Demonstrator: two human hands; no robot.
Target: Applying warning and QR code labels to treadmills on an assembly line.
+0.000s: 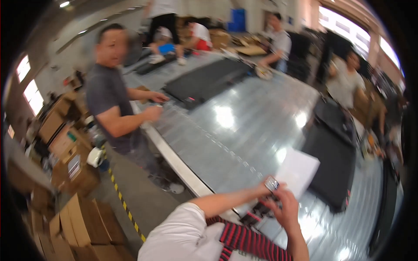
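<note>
My left hand, with a silver watch on its wrist, reaches over the metal-topped table. A white sheet of paper lies just beyond it; whether the hand touches the sheet is unclear, as its fingers are mostly hidden. Close against it, my right hand has bent, closed fingers, blurred, and what they hold cannot be made out. Under both hands sits a small black and red thing of unclear kind. To the right of the paper is a black padded panel.
A person in a grey shirt stands at the table's left edge. More black panels lie farther off, with several people around. Cardboard boxes fill the lower left beside yellow-black floor tape.
</note>
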